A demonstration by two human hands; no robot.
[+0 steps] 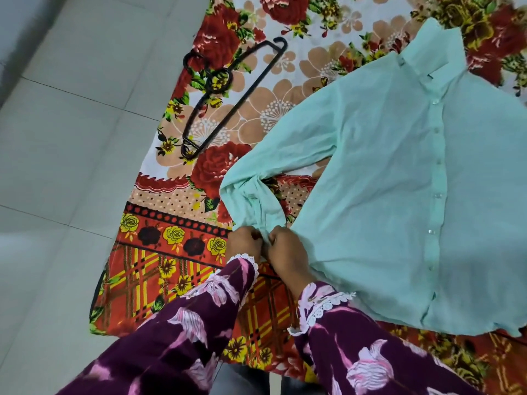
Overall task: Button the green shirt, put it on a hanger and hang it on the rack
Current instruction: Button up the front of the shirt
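Observation:
The pale green shirt (pixel 399 181) lies flat on a floral blanket, collar toward the far right, its front placket closed with a row of several white buttons. Its left sleeve bends down toward me and ends in a cuff (pixel 256 206). My left hand (pixel 243 243) and my right hand (pixel 288 249) sit side by side, both pinching the cuff's end between their fingers. A black plastic hanger (pixel 228 95) rests on the blanket at the upper left, apart from the shirt. No rack is in view.
The floral blanket (pixel 176 252) covers the surface under the shirt. Its left edge drops to a grey tiled floor (pixel 62 166). My purple flowered sleeves with white lace cuffs fill the lower part of the view.

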